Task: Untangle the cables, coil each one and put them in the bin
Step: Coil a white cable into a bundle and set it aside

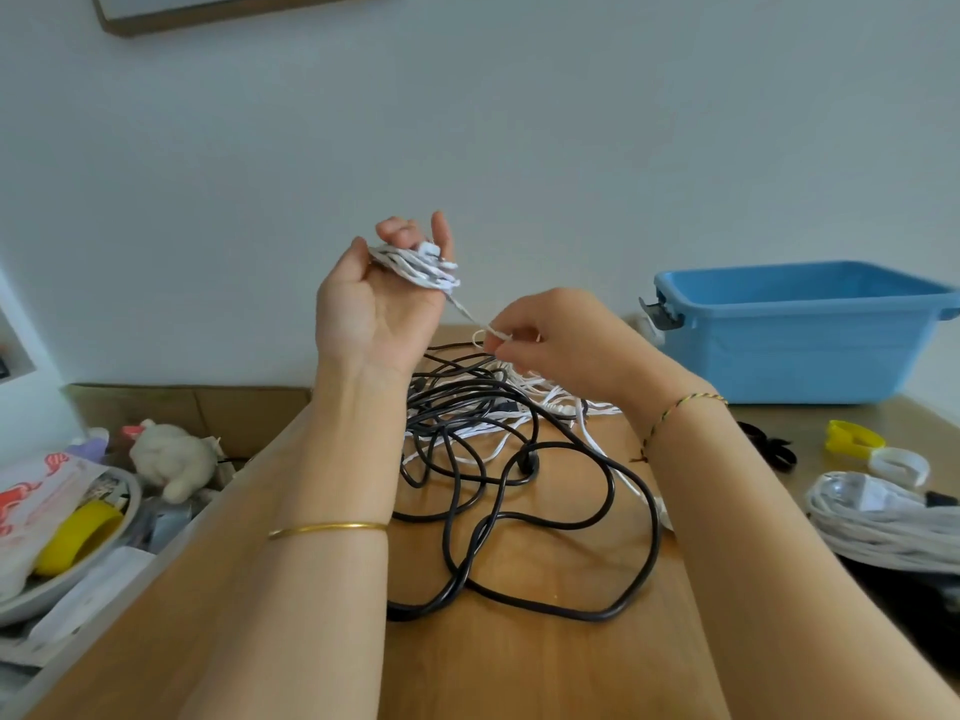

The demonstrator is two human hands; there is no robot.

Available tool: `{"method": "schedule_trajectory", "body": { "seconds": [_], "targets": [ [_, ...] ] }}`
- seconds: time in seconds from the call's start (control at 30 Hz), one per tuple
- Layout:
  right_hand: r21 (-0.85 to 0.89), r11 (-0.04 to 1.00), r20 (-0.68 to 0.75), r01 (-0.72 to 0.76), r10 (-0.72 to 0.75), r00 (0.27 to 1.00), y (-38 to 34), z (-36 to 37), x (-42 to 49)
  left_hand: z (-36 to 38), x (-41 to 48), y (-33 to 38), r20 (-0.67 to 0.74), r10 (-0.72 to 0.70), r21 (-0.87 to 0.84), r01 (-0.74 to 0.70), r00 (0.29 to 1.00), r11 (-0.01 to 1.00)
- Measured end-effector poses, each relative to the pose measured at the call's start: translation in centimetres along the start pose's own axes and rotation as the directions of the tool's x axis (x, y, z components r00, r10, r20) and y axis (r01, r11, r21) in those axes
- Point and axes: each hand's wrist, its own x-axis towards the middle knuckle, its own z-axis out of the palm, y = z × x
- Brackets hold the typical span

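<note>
Forearms (pixel 322 485) raised; left hand (pixel 374 298) grips white cable (pixel 415 265), right hand (pixel 561 335) pinches it.

Thin white cable (pixel 415 265) partly coiled around the left hand (pixel 374 304), a strand pinched in the right hand (pixel 545 337), the rest down in the tangle. Thick black cable (pixel 524 462) in loose crossed loops on the worktop (pixel 519 667). Blue bin (pixel 795 350) upright, far right.

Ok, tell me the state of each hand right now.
Left hand: holds the white cable, coiled round its fingers.
Right hand: pinches the same cable's loose strand.
</note>
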Motion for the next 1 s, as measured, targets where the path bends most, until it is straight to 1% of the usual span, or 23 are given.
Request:
{"method": "schedule_trajectory", "body": {
  "seconds": [0.03, 0.1, 0.17, 0.27, 0.3, 0.33, 0.37, 0.4, 0.43, 0.47, 0.53, 0.57, 0.6, 0.63, 0.67, 0.7, 0.77, 0.8, 0.83, 0.9, 0.93, 0.97, 1.0],
  "targets": [
    [-0.028, 1.0, 0.026, 0.011, -0.01, 1.0, -0.4, -0.1, 0.0, -0.2, 0.3, -0.2, -0.026, 0.051, 0.045, -0.05, 0.998, 0.998],
    [-0.074, 0.997, 0.071, 0.024, -0.018, 0.997, -0.9, -0.4, -0.1, -0.6, 0.6, -0.5, -0.072, 0.165, 0.218, -0.146, 0.984, 0.965],
    [-0.074, 0.997, 0.083, 0.015, -0.009, 0.997, -1.0, -0.9, -0.3, -1.0, 0.8, -0.3, -0.079, 0.281, 0.434, -0.221, 0.956, 0.874],
    [-0.038, 0.999, 0.026, -0.005, 0.006, 1.0, -0.6, -1.8, -0.5, -1.2, 0.9, -0.1, -0.016, 0.395, 0.698, -0.273, 0.918, 0.662],
    [-0.033, 0.999, -0.008, -0.007, 0.007, 1.0, -0.5, -2.2, -0.5, -1.3, 0.7, -0.1, 0.031, 0.417, 0.78, -0.283, 0.909, 0.558],
    [-0.03, 1.0, -0.048, -0.009, 0.007, 0.999, -0.4, -2.5, -0.6, -1.4, 0.5, -0.2, 0.092, 0.421, 0.862, -0.283, 0.903, 0.42],
    [-0.031, 0.999, -0.09, -0.008, 0.005, 0.996, -0.3, -2.8, -0.6, -1.5, 0.3, -0.3, 0.155, 0.394, 0.928, -0.27, 0.906, 0.255],
    [-0.034, 0.999, -0.132, -0.004, -0.001, 0.991, -0.1, -2.9, -0.6, -1.5, -0.1, -0.5, 0.207, 0.331, 0.965, -0.249, 0.921, 0.088],
    [-0.038, 0.999, -0.174, 0.0, -0.007, 0.985, 0.0, -2.9, -0.5, -1.4, -0.5, -0.7, 0.231, 0.247, 0.973, -0.225, 0.941, -0.055],
    [-0.042, 0.999, -0.212, 0.002, -0.011, 0.977, 0.2, -2.9, -0.5, -1.3, -0.9, -1.0, 0.228, 0.158, 0.965, -0.202, 0.961, -0.164],
    [-0.045, 0.999, -0.274, 0.013, -0.024, 0.961, 0.3, -2.5, -0.3, -1.1, -1.3, -1.8, 0.183, 0.006, 0.936, -0.172, 0.983, -0.307],
    [-0.05, 0.998, -0.307, 0.023, -0.037, 0.951, 0.3, -2.3, -0.2, -1.0, -1.3, -2.2, 0.165, -0.043, 0.915, -0.17, 0.985, -0.367],
    [-0.058, 0.998, -0.339, 0.035, -0.053, 0.939, 0.3, -2.2, -0.1, -1.1, -1.2, -2.4, 0.155, -0.072, 0.893, -0.171, 0.985, -0.417],
    [-0.065, 0.997, -0.371, 0.046, -0.067, 0.926, 0.4, -2.1, 0.0, -1.2, -1.1, -2.5, 0.14, -0.089, 0.88, -0.165, 0.986, -0.445],
    [-0.068, 0.996, -0.405, 0.053, -0.076, 0.911, 0.4, -2.1, 0.0, -1.2, -1.0, -2.4, 0.116, -0.104, 0.888, -0.15, 0.988, -0.435],
    [-0.066, 0.996, -0.44, 0.057, -0.08, 0.894, 0.5, -2.1, 0.1, -1.3, -0.9, -2.1, 0.075, -0.125, 0.918, -0.118, 0.989, -0.378],
    [-0.047, 0.997, -0.524, 0.06, -0.076, 0.848, 1.0, -2.3, 0.1, -1.4, -1.0, -1.6, -0.028, -0.221, 0.986, -0.009, 0.975, -0.169],
    [-0.033, 0.998, -0.558, 0.062, -0.07, 0.827, 1.3, -2.4, 0.0, -1.4, -1.0, -1.4, -0.065, -0.3, 0.998, 0.055, 0.952, -0.041],
    [-0.022, 0.997, -0.575, 0.072, -0.072, 0.815, 1.5, -2.5, -0.1, -1.4, -1.1, -1.3, -0.072, -0.388, 0.989, 0.117, 0.919, 0.095],
    [-0.011, 0.994, -0.565, 0.113, -0.099, 0.819, 1.6, -2.3, -0.2, -1.2, -1.0, -1.1, -0.014, -0.539, 0.895, 0.251, 0.842, 0.37],
    [0.008, 0.992, -0.553, 0.129, -0.103, 0.827, 1.5, -2.1, -0.2, -1.3, -0.7, -1.0, 0.032, -0.594, 0.816, 0.322, 0.804, 0.48],
    [0.031, 0.991, -0.539, 0.131, -0.094, 0.837, 1.3, -1.8, -0.1, -1.3, -0.5, -0.9, 0.089, -0.636, 0.727, 0.387, 0.766, 0.568],
    [0.044, 0.991, -0.514, 0.123, -0.083, 0.854, 1.0, -1.4, 0.0, -1.4, -0.3, -0.8, 0.146, -0.66, 0.639, 0.439, 0.737, 0.632]
  ]
}}
